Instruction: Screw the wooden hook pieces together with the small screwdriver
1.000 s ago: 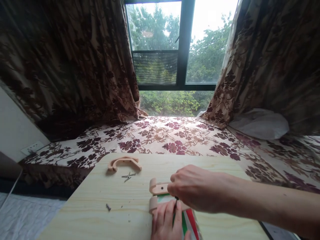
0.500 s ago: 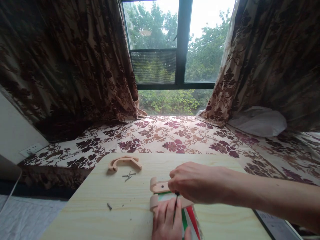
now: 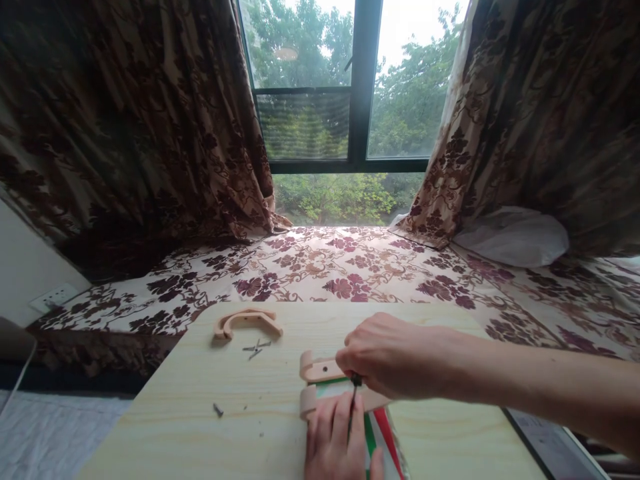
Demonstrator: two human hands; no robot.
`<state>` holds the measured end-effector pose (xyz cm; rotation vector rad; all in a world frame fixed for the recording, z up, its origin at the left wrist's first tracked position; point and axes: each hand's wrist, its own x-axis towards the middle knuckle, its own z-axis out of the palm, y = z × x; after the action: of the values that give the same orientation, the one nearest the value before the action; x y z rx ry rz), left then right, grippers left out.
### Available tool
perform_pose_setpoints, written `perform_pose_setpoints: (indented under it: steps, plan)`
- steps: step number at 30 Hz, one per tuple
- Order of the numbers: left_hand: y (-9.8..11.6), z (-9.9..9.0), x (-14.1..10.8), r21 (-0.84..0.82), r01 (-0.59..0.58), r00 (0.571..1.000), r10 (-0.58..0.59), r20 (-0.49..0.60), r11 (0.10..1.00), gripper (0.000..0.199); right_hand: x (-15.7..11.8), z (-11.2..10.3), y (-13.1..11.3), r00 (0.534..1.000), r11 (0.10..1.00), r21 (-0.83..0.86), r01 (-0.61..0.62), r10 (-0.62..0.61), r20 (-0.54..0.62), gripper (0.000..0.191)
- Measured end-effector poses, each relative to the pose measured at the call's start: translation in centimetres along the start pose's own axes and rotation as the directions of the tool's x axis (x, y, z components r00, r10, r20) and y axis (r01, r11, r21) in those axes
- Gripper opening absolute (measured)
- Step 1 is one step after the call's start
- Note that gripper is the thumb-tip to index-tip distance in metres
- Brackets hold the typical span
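My right hand (image 3: 385,357) is closed around the dark handle of a screwdriver (image 3: 355,383), whose thin shaft points down. Most of the handle is hidden in the fist. My left hand (image 3: 335,437) grips the nearer light wooden piece with a curled end (image 3: 309,402), its fingers around the screwdriver shaft; the tip is hidden. A matching wooden piece (image 3: 315,368) with a dark screw hole lies just behind, partly covered by my right hand. Under both pieces is a flat item striped in red, green and white (image 3: 387,433).
Two curved wooden pieces (image 3: 250,320) lie at the table's back left, with several screws (image 3: 257,349) before them. A single screw (image 3: 218,410) lies farther left on the pale wooden table (image 3: 170,427). A screen-like device (image 3: 537,440) is at the right edge, below my forearm.
The view has tilted slightly. My right fist has turned a little on the screwdriver, so more of the dark handle shows. My left hand stays in place.
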<state>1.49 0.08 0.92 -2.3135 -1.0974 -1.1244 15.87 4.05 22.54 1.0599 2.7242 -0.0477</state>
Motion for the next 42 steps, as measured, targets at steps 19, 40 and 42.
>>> perform_pose_setpoints:
  steps: [19, 40, 42]
  plan:
    - [-0.3, -2.0, 0.5, 0.050, -0.093, 0.982, 0.084, 0.167, 0.994, 0.041, 0.0, 0.4, -0.7, 0.997, 0.997, -0.070, 0.039, -0.044, -0.069, 0.015]
    - [0.2, -2.3, 0.9, -0.022, -0.023, 0.979, 0.027, 0.204, 0.999, 0.041, -0.4, -0.2, -0.6, 0.988, 0.992, -0.086, 0.093, -0.103, -0.113, 0.013]
    - [0.4, -2.3, 0.8, -0.041, 0.030, 0.980, -0.021, 0.198, 0.999, 0.040, -0.3, 0.1, -0.8, 0.982, 0.988, -0.086, 0.125, -0.135, -0.130, 0.013]
